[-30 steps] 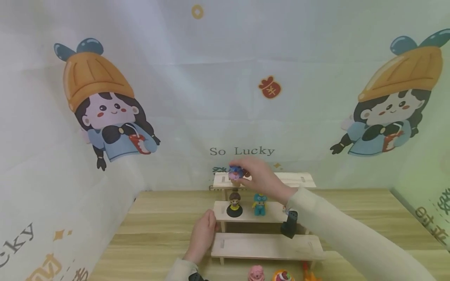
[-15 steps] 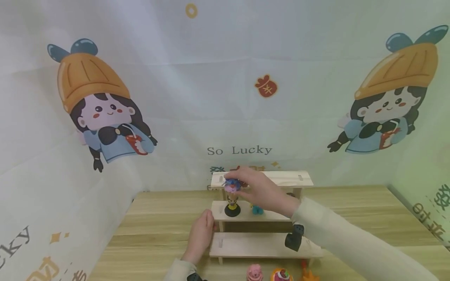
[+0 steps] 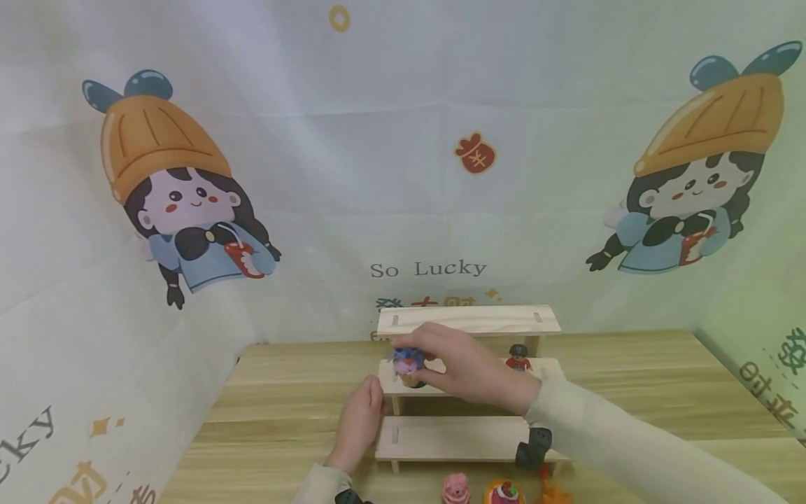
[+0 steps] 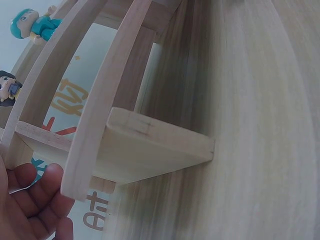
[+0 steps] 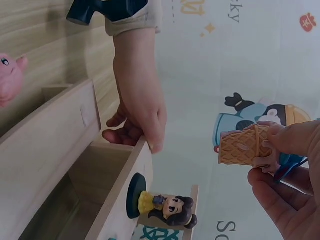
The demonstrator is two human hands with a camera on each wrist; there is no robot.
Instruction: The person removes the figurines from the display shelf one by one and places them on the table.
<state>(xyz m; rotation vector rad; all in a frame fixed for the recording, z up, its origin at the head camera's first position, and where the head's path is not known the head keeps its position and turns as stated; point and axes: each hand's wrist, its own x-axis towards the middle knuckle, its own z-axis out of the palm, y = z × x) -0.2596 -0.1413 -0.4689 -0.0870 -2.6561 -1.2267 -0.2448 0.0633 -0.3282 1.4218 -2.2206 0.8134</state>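
Note:
My right hand (image 3: 472,364) pinches a toy ice cream cone (image 3: 408,362) with a blue and pink top, in front of the middle tier's left part. In the right wrist view the waffle cone (image 5: 240,146) points away from my fingers. My left hand (image 3: 360,423) grips the left end of the wooden shelf (image 3: 469,441), its thumb on the edge of the middle tier in the right wrist view. A dark-haired figure in yellow (image 5: 165,202) stands on that tier, mostly hidden in the head view. A teal figure (image 4: 35,25) shows in the left wrist view.
A small red figure with a black hat (image 3: 518,358) stands at the middle tier's right. Before the shelf are a pink toy (image 3: 456,488), a round orange toy with a red top (image 3: 504,493) and an orange toy (image 3: 554,491). Printed cloth hangs behind.
My right hand has brought the cone toy down from the top tier's height to the middle tier, slightly leftward. The red figure has come into view. My left hand keeps its place on the shelf.

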